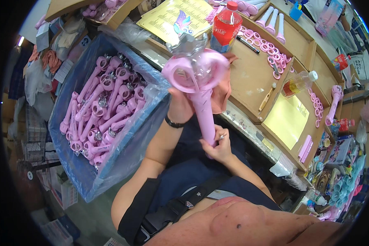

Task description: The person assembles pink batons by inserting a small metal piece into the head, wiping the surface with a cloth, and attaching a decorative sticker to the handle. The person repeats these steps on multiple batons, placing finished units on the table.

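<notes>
Upright in front of me is a pink toy wand with a ring-shaped head and a silvery, crown-like top. My left hand holds it just below the head, its fingers mostly hidden behind the wand. Lower down, my right hand is closed round the bottom end of the handle. A peach-coloured cloth shows behind the wand, close to my left hand; whether that hand touches it I cannot tell. To the left, many similar pink wands lie piled in a bin lined with blue plastic.
Cardboard trays on the bench hold pink rings, pale handles, a brush and a marker. A red-capped bottle, a clear bottle and yellow sheets stand or lie there too.
</notes>
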